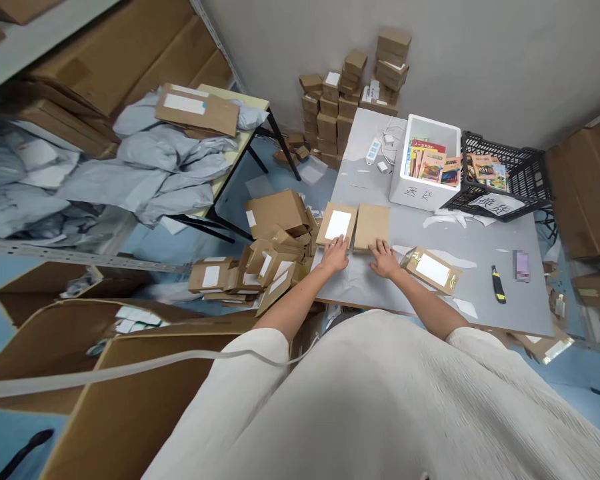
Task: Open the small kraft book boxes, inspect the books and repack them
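Two flat cardboard boxes lie side by side at the left end of the grey table [407, 240]. The left cardboard box [322, 235] bears a white label [339, 225]. Resting on its near edge, my left hand [335, 254] has its fingers stretched out over the cardboard and the label's lower end. My right hand [384, 259] touches the near edge of the plain right cardboard box [372, 225], fingers spread. Neither hand grips anything. Close to my right forearm sits a taped cardboard box [432, 269] with a white label.
A white foam bin [420, 194] and a black crate [517, 180] hold booklets at the back. A yellow-black utility knife [499, 285] lies to the right. Cardboard boxes [275, 217] heap beside the table's left edge. Grey parcels [165, 160] cover another table leftward.
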Demonstrator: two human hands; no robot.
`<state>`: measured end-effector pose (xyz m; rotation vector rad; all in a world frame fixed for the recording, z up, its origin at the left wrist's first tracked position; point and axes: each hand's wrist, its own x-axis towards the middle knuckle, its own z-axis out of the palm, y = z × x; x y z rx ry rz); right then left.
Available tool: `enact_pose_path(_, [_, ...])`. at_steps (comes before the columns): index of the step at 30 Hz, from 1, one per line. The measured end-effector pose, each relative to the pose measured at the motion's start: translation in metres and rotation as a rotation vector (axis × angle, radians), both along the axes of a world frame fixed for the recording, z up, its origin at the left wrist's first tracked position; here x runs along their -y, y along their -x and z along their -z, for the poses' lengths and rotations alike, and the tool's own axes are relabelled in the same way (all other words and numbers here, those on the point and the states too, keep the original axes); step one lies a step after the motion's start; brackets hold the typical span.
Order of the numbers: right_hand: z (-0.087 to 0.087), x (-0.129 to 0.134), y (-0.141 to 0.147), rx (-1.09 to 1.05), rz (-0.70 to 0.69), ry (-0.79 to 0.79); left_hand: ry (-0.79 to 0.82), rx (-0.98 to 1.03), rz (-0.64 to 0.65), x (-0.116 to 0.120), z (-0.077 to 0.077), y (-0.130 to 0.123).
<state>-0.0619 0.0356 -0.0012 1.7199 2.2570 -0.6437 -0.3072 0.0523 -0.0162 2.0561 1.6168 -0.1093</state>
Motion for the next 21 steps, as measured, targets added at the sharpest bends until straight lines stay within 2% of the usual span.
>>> enact_pose_path(6, [0.006,0.006,-0.004,-0.046,-0.022,-0.023,-0.033,0.024,0.026,-0.002,-0.004,-0.001])
enact_pose_path(11, [0.006,0.003,-0.006,-0.097,-0.024,-0.011,-0.141,0.055,0.002,0.003,-0.008,-0.017])
enact_pose_path(16, [0.003,0.016,-0.034,-0.152,0.023,-0.132,-0.232,0.155,0.1,0.011,-0.015,-0.053])
enact_pose_path(21, [-0.003,0.032,-0.092,-0.152,0.041,-0.231,-0.255,0.212,0.213,0.013,-0.015,-0.107])
